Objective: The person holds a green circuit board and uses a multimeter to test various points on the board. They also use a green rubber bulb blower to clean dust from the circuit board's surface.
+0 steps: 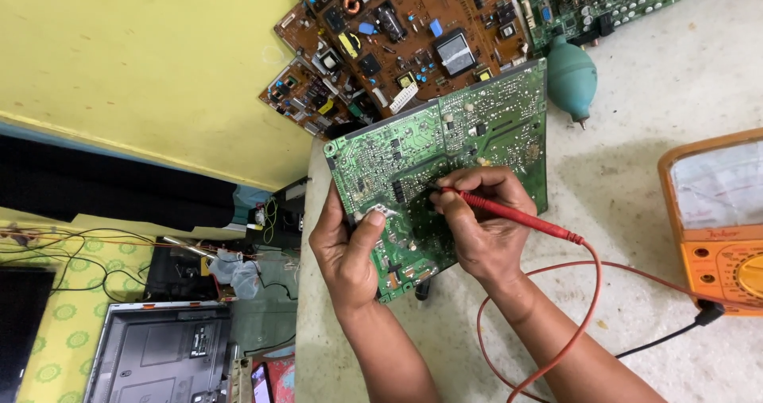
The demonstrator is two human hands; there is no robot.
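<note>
Green circuit board [445, 164], tilted at centre of the tabletop [636, 117]. Your left hand [350, 252] grips its 8 o'clock edge; your right hand [481, 228] pinches the red probe [517, 216] onto it. Brown board [397, 37] at 12; orange multimeter [715, 220] at 3, bare tabletop between.

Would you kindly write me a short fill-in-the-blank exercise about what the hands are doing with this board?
1. The right hand holds a ____ test probe.
2. The left hand grips the ____ circuit board.
3. The probe's lead runs toward the ____ multimeter.
4. A teal rubber ____ lies past the board.

Missing words: red; green; orange; blower
</note>
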